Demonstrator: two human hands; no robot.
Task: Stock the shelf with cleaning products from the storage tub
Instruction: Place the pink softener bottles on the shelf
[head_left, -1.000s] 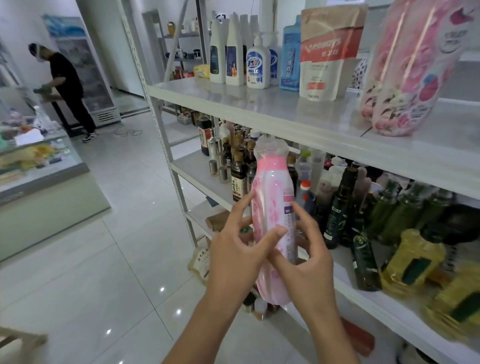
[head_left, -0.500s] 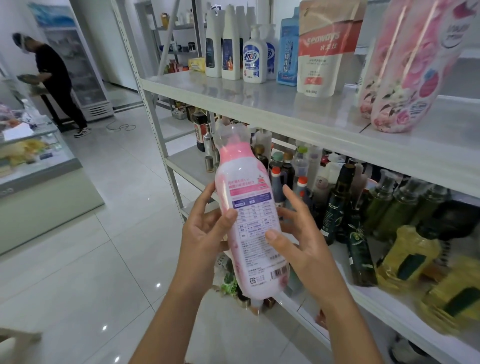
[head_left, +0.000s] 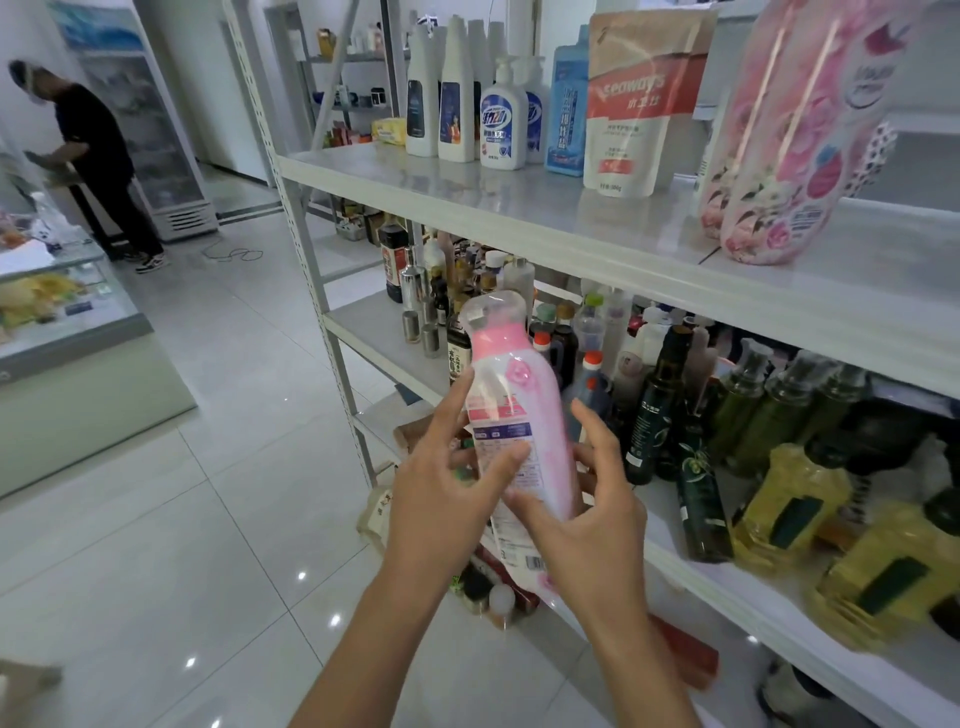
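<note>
just off the shelf's (head_left: 519, 241) front edge, below its top board (head_left: 524, 200), the pink bottle (head_left: 519, 395) is held cap-up by both hands: left hand (head_left: 441, 499) curled on the label, right hand (head_left: 587, 530) cupping the lower side. bare board shows between the white pouch (head_left: 639, 104) and pink pouches (head_left: 789, 156); open tiled floor (head_left: 208, 519) lies left of the shelf.

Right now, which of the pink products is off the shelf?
The pink bottle, held between the left hand and right hand; the pink floral pouches stand on the top shelf.
</note>
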